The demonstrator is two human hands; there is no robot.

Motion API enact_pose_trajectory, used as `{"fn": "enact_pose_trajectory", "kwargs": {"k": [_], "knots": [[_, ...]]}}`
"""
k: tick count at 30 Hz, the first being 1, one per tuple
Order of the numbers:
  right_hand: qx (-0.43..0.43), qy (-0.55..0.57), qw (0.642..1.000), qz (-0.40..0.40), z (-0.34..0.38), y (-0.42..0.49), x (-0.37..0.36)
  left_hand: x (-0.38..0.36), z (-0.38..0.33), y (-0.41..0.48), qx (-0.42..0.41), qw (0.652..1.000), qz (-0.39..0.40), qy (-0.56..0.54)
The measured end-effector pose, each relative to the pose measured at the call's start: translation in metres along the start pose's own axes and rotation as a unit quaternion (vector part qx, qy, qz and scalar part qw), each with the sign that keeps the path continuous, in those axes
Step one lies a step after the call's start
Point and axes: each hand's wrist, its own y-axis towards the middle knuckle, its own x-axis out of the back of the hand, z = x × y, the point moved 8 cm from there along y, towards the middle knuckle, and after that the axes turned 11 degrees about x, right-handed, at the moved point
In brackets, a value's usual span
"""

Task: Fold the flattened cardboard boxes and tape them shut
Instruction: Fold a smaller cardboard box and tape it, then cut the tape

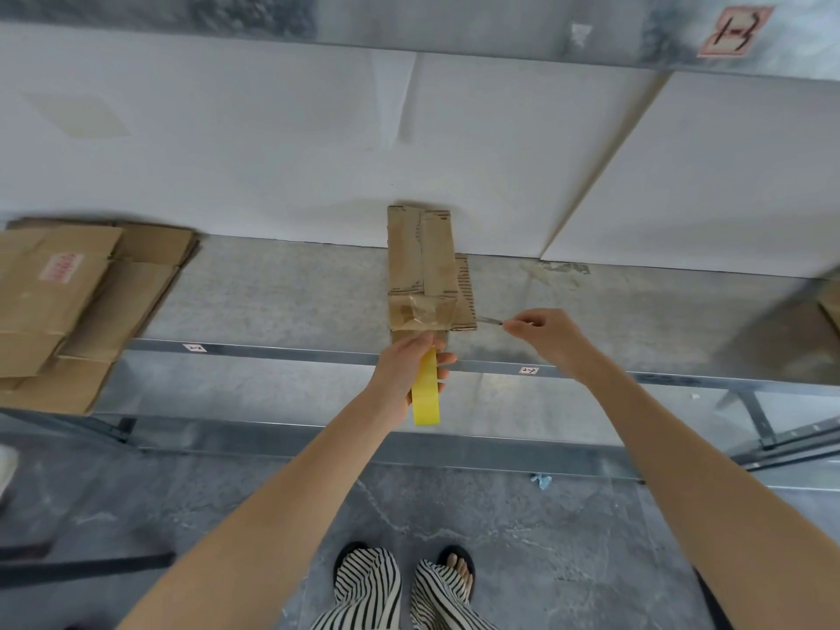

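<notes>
Box (420, 261) long axis runs up-frame. Left hand (407, 368) grips roll (426, 395) at its near end. Right hand (541, 331) pinches strip (488, 319), drawn rightward.

Soft, even light; wide-angle bend at the edges

The cardboard box (420, 266) is sharp at mid-frame and casts a faint shadow on the white board (272, 152) behind it. Far left and right of the box the shelf (272, 288) curves and smears. The label (732, 31) above right is blurred.

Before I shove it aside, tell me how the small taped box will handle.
Probably light: the box is thin, worn cardboard. It should slide easily on the smooth shelf. Its ragged side flap would likely bend.
</notes>
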Motion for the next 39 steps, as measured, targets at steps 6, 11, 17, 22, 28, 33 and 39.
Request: {"fn": "enact_pose_trajectory", "kwargs": {"k": [6,11,17,22,28,33,39], "knots": [[0.034,-0.235,0.967,-0.089,-0.035,0.007,0.001,0.0,0.001,-0.001,-0.005,1.0,0.002,-0.009],[0.088,-0.256,0.957,-0.108,0.012,0.013,-0.005,-0.002,-0.001,-0.004,-0.008,1.0,-0.002,-0.013],[0.334,-0.31,0.89,-0.008,0.125,0.017,-0.051,-0.001,-0.003,-0.006,-0.002,1.0,-0.015,-0.017],[0.323,-0.43,0.843,0.032,0.104,0.038,-0.064,0.01,0.004,-0.01,0.01,0.999,-0.034,0.014],[0.311,-0.481,0.82,0.008,0.105,0.036,-0.072,0.027,-0.001,-0.017,-0.003,0.999,-0.047,0.028],[0.297,-0.52,0.799,0.062,0.116,0.034,-0.065,0.024,-0.016,-0.029,-0.02,0.996,-0.025,0.082],[0.342,-0.236,0.91,0.004,0.158,0.0,-0.053,0.022,-0.035,-0.043,-0.056,0.992,-0.005,0.112]]}}
